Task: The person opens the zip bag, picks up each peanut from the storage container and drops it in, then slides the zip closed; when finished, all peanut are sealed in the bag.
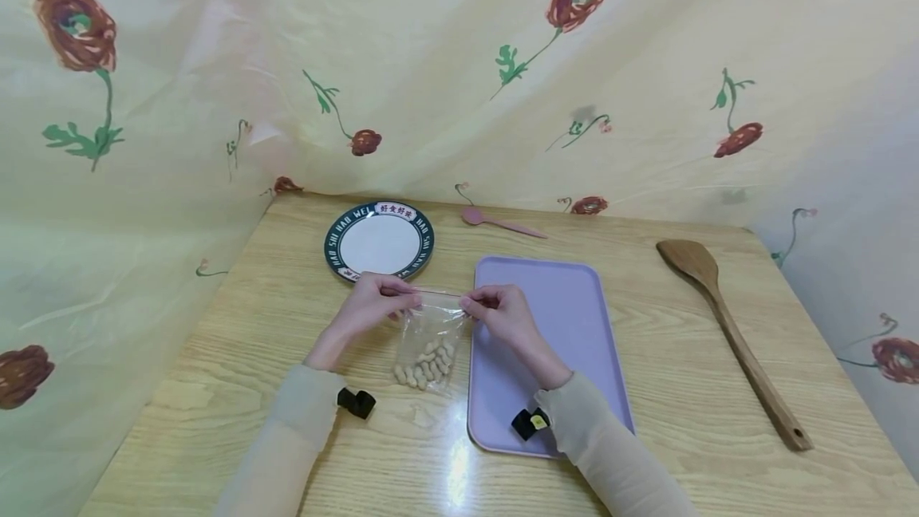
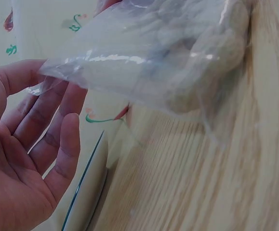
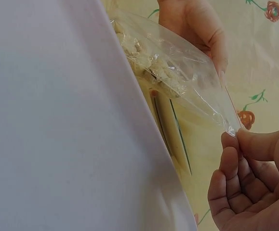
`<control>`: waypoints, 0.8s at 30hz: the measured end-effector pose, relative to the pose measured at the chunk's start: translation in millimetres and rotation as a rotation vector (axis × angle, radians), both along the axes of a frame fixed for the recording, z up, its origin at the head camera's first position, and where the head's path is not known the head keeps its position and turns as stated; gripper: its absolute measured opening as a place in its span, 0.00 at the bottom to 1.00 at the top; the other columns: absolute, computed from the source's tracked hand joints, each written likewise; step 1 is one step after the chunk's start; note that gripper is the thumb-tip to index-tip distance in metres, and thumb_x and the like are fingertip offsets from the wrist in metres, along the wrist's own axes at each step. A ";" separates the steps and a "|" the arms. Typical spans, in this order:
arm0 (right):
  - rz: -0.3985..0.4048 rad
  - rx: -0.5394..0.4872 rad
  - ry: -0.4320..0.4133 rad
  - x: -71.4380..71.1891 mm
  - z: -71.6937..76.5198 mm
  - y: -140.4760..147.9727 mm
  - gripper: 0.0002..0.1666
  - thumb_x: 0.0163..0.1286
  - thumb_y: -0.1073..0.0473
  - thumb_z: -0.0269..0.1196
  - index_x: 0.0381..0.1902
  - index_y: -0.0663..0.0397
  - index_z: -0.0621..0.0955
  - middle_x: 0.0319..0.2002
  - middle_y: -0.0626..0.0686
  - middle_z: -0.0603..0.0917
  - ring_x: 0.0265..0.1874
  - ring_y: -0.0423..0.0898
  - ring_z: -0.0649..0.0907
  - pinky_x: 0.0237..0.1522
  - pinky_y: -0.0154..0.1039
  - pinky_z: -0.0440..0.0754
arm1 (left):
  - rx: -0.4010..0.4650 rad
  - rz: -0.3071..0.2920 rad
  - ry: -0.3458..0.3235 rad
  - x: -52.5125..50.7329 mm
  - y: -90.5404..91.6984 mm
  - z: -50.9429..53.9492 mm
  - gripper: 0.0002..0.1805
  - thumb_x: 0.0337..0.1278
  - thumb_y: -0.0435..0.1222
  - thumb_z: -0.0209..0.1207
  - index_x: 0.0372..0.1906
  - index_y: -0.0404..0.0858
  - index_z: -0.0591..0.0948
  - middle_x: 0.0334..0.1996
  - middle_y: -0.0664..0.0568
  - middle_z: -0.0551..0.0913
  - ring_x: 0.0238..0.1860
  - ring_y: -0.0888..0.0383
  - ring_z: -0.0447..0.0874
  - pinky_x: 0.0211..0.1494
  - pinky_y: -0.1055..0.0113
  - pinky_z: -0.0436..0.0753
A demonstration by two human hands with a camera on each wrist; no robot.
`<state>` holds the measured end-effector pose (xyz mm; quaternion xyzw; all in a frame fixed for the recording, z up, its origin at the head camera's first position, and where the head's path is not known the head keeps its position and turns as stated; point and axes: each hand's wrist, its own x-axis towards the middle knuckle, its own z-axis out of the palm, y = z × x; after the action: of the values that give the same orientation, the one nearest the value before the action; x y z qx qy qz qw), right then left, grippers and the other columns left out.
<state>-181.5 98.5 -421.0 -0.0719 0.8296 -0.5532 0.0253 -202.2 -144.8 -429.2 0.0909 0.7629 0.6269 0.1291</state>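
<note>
A clear zip-top bag (image 1: 429, 345) of peanuts in their shells (image 1: 428, 365) hangs between both hands, its lower end close to the wooden table. My left hand (image 1: 373, 301) pinches the bag's left top corner between thumb and forefinger. At the opposite top corner, my right hand (image 1: 504, 313) pinches the bag with thumb and forefinger. The left wrist view shows the other fingers (image 2: 71, 139) of the left hand loosely bent beside the plastic. A reddish zip line runs along the top edge; whether the seal is parted I cannot tell.
Under the right forearm lies a purple tray (image 1: 549, 341). A dark-rimmed white plate (image 1: 380, 242) sits behind the left hand, with a pink spoon (image 1: 498, 222) to its right at the back. A wooden spatula (image 1: 732, 329) lies along the right side. Flowered cloth (image 1: 445, 86) hangs behind.
</note>
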 end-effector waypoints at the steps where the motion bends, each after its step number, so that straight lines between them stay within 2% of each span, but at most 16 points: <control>1: 0.001 0.001 0.000 -0.1 0.1 -0.1 0.06 0.65 0.67 0.68 0.35 0.67 0.88 0.24 0.54 0.86 0.22 0.43 0.81 0.24 0.31 0.75 | -0.002 0.005 0.001 -0.3 -1.7 -0.1 0.12 0.58 0.33 0.69 0.41 0.28 0.86 0.33 0.45 0.89 0.31 0.54 0.86 0.32 0.64 0.85; 5: -0.002 0.003 -0.012 -0.9 0.0 0.1 0.06 0.65 0.67 0.68 0.36 0.67 0.88 0.25 0.54 0.87 0.22 0.41 0.80 0.25 0.31 0.75 | 0.007 0.009 -0.012 -1.2 -7.2 1.4 0.10 0.57 0.33 0.69 0.39 0.29 0.87 0.31 0.45 0.89 0.28 0.55 0.86 0.31 0.64 0.85; 11: -0.016 0.014 -0.034 -2.4 -1.7 0.6 0.07 0.65 0.66 0.68 0.36 0.67 0.88 0.25 0.54 0.87 0.23 0.41 0.81 0.25 0.32 0.76 | 0.013 -0.002 -0.050 -1.5 -12.7 4.2 0.11 0.57 0.34 0.69 0.41 0.30 0.86 0.32 0.45 0.89 0.30 0.54 0.87 0.34 0.62 0.86; 20: -0.013 0.017 -0.035 -3.3 -3.4 1.4 0.07 0.64 0.67 0.69 0.37 0.68 0.87 0.27 0.56 0.87 0.24 0.43 0.83 0.26 0.31 0.77 | 0.001 -0.002 -0.042 -2.7 -17.0 3.7 0.11 0.58 0.34 0.69 0.40 0.30 0.87 0.32 0.45 0.89 0.32 0.52 0.88 0.33 0.64 0.85; 24: -0.008 0.011 -0.040 -4.3 -3.6 4.2 0.09 0.66 0.65 0.68 0.38 0.69 0.87 0.28 0.58 0.88 0.26 0.46 0.85 0.29 0.35 0.81 | 0.002 -0.013 -0.036 -4.4 -16.2 1.5 0.11 0.60 0.34 0.68 0.41 0.29 0.86 0.32 0.44 0.89 0.31 0.52 0.88 0.33 0.64 0.85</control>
<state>-185.8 102.7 -424.5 -0.0574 0.8323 -0.5499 0.0399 -206.6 -161.0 -427.7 0.0849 0.7592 0.6284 0.1466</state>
